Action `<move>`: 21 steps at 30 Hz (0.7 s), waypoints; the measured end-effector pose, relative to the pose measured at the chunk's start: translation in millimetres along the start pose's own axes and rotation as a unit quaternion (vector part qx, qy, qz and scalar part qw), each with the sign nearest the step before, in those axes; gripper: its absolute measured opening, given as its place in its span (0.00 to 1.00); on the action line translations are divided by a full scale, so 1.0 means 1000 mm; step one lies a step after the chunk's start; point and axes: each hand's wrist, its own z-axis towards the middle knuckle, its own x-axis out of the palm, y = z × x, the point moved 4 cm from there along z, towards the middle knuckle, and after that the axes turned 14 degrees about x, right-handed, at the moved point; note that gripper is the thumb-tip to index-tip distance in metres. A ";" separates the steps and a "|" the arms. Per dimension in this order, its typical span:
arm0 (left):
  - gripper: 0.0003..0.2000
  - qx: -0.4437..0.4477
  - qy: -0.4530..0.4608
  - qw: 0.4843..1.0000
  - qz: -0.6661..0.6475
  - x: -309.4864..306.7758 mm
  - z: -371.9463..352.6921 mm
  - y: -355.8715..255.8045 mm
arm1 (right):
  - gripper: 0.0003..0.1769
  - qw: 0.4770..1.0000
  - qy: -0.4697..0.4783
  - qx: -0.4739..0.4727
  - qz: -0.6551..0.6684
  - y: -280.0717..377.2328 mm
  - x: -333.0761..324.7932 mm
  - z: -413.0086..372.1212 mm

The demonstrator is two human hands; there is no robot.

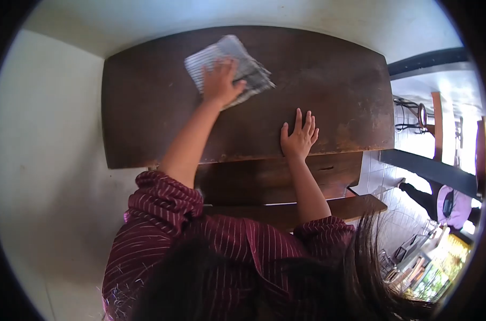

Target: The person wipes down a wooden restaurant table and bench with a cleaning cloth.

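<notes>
My left hand [220, 83] lies flat on a folded newspaper [202, 60], fingers spread and slightly blurred. The newspaper is grey and white with fine printed lines and a darker patch on its right part. It rests on the dark brown wooden table [157, 112], toward the far side. Closer to the table's front edge, my right hand [300, 138] is set palm down on the bare wood, with its fingers stretched apart. Nothing is in the right hand.
Pale walls [44, 134] border the table at the left and back. A wooden bench [355, 207] stands below the front edge. At the right are a tiled floor, a dark beam [430, 168], and a person in a lilac top [457, 208] farther off.
</notes>
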 end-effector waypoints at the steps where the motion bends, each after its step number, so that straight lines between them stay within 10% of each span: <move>1: 0.32 0.033 0.007 0.999 -0.024 -0.006 0.000 -0.018 | 0.31 1.000 -0.002 0.000 -0.001 0.003 -0.002 -0.001; 5: 0.25 0.140 -0.169 0.969 -0.111 -0.019 -0.016 -0.060 | 0.31 0.999 -0.016 -0.013 -0.033 -0.001 0.006 -0.001; 12: 0.14 0.003 -0.306 0.932 -0.195 -0.052 -0.102 -0.060 | 0.31 0.999 -0.004 -0.023 -0.039 0.001 0.012 -0.003; 17: 0.12 -0.029 -0.158 0.977 -0.139 -0.056 -0.251 -0.041 | 0.32 0.999 0.000 -0.034 -0.033 0.000 0.021 -0.002; 21: 0.09 -0.237 -0.065 0.961 -0.127 -0.076 -0.374 -0.028 | 0.32 0.999 -0.011 -0.032 -0.029 -0.001 0.024 0.000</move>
